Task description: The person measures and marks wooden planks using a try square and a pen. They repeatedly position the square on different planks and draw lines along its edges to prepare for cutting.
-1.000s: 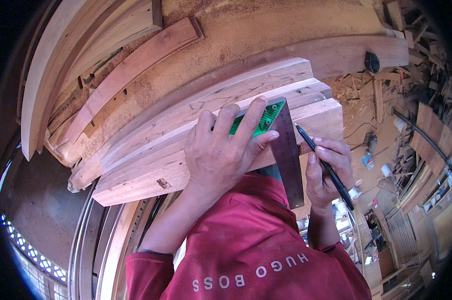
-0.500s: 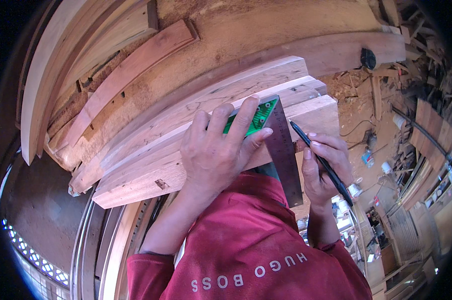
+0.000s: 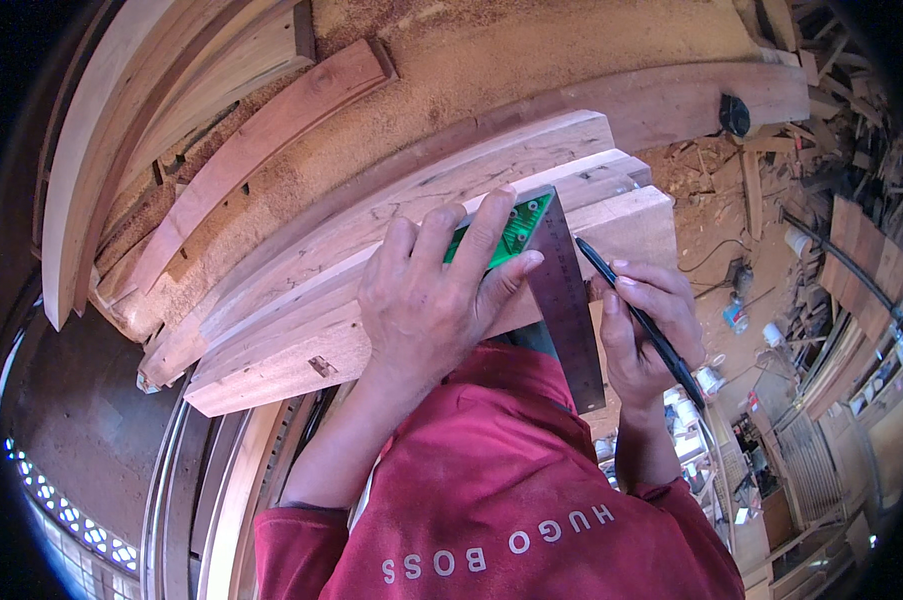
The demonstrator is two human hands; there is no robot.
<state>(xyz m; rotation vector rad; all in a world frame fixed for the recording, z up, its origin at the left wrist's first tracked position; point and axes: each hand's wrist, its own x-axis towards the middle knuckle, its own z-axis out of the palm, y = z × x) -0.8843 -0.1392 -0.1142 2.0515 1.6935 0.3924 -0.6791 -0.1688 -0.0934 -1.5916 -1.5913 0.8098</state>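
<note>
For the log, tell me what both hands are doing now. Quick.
Left hand: closed, holding the green-handled square.
Right hand: closed, holding a black pen.

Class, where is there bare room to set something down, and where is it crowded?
Free: the dusty patch bordered by the short curved plank at left and the long curved plank below in view. Crowded: the beams, where the left hand holds a square, the right hand a pen; the wood scraps at right.

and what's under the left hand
Under the left hand, part of a green tool handle shows, and the wooden beam appears on either side. Whatever lies directly beneath the palm is covered.
</note>
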